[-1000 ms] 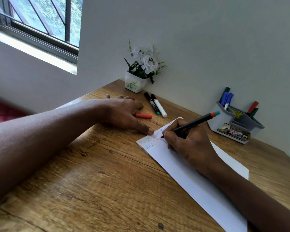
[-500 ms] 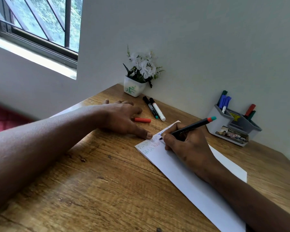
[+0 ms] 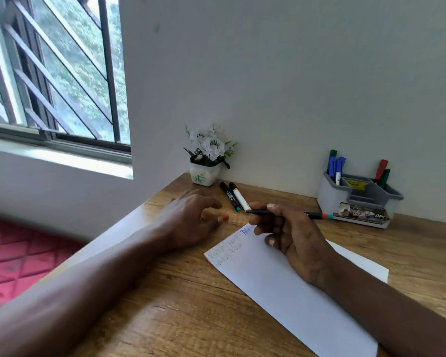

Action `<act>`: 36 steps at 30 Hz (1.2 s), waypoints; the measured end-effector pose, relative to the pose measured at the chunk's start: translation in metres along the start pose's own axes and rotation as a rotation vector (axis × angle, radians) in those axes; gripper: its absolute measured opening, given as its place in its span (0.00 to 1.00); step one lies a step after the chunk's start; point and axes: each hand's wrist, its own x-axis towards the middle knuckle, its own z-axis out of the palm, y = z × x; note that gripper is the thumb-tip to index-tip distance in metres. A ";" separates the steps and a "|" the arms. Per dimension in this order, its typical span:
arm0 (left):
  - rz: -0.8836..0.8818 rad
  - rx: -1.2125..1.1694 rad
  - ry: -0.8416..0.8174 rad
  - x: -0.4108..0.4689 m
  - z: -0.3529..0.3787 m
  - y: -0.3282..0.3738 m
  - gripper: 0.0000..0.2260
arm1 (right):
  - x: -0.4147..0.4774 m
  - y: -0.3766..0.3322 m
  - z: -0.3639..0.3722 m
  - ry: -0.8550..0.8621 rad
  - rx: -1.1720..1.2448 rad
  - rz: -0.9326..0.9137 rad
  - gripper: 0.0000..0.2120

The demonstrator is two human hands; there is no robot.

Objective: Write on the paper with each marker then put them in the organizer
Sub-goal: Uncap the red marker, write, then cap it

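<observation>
White paper (image 3: 281,279) with several coloured lines of writing near its far end lies on the wooden desk (image 3: 191,318). My right hand (image 3: 289,233) grips a black marker (image 3: 317,215) with a red and teal end, held level above the paper's far end, its tip pointing left. My left hand (image 3: 191,222) is curled over a red cap (image 3: 225,217), only the tip of which shows between the blurred fingers. The grey organizer (image 3: 332,199) stands at the back right and holds blue, green and red markers.
A black marker (image 3: 229,197) and a white marker (image 3: 240,198) lie side by side behind my hands. A white pot of flowers (image 3: 205,175) stands against the wall. The desk's left edge drops to a red mattress (image 3: 16,253); a window is at upper left.
My right hand has lifted the marker off the paper and turned it level. My left hand left the paper's corner and closed over the red cap. The view tilted up.
</observation>
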 end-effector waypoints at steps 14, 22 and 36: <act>0.147 -0.346 0.206 -0.006 0.002 0.008 0.07 | -0.002 -0.002 -0.002 -0.031 0.059 -0.027 0.06; 0.217 -0.369 0.169 -0.008 0.002 0.012 0.07 | -0.001 -0.001 -0.001 -0.044 0.046 -0.037 0.06; 0.296 -0.493 0.132 -0.011 0.002 0.017 0.05 | -0.001 0.004 -0.003 -0.044 -0.038 -0.082 0.03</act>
